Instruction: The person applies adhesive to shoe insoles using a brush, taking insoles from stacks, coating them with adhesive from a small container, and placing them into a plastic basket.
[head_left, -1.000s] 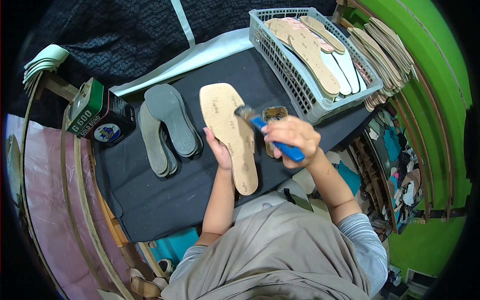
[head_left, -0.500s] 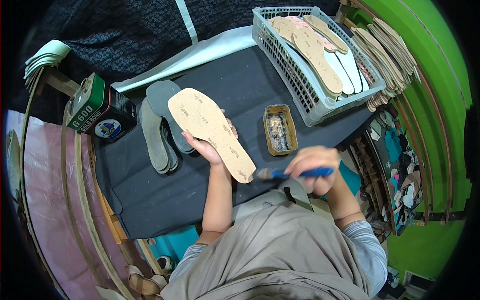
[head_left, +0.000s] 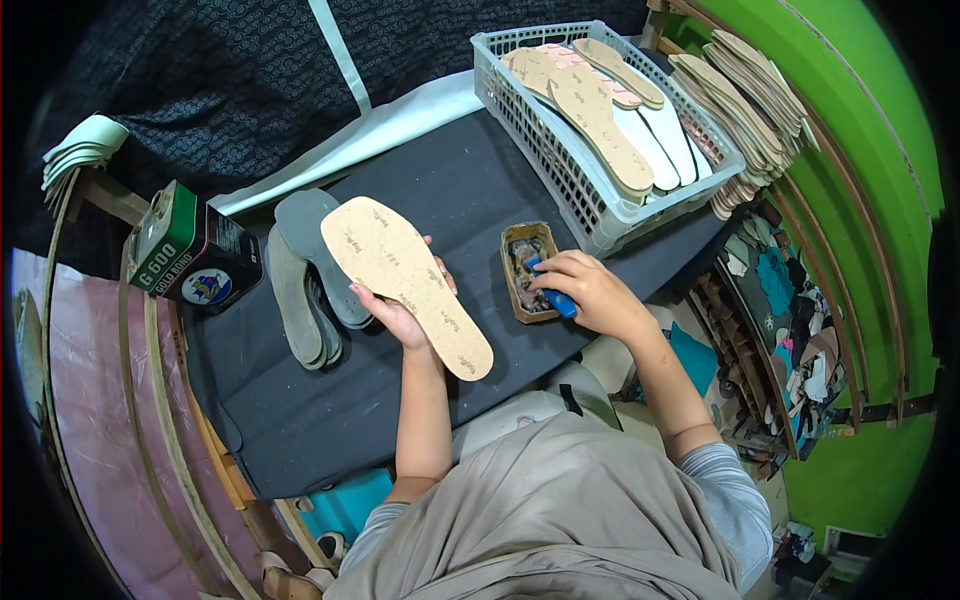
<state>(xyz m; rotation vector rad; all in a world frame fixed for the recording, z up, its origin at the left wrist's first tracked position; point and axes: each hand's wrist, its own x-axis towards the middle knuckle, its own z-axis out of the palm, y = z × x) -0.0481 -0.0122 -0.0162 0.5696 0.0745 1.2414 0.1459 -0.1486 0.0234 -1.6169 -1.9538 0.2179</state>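
Note:
A tan insole [head_left: 395, 265] with small dark print all over lies across my left hand [head_left: 398, 314]. The thumb sits on its near edge and fingertips show past the far edge. In my right hand [head_left: 595, 290] is a brush with a blue handle [head_left: 561, 303], gripped over a small open glue box [head_left: 516, 283]. The brush's bristle end reaches down into the box, where the smeared contents partly hide it. Grey soles [head_left: 294, 305] rest on the table to the left of the insole, the nearer ones stacked.
A translucent plastic basket [head_left: 598, 232] holding several insoles stands at the back right, beside stacked tan insoles [head_left: 728, 110]. At the left edge is a green and black metal can [head_left: 190, 245]. Dark cloth covers the table [head_left: 420, 170]. Fabric scraps [head_left: 790, 310] fill a shelf at right.
My right hand has carried the brush from the insole's heel end up and into the glue box. The left hand still holds the insole. The whole view has shifted slightly.

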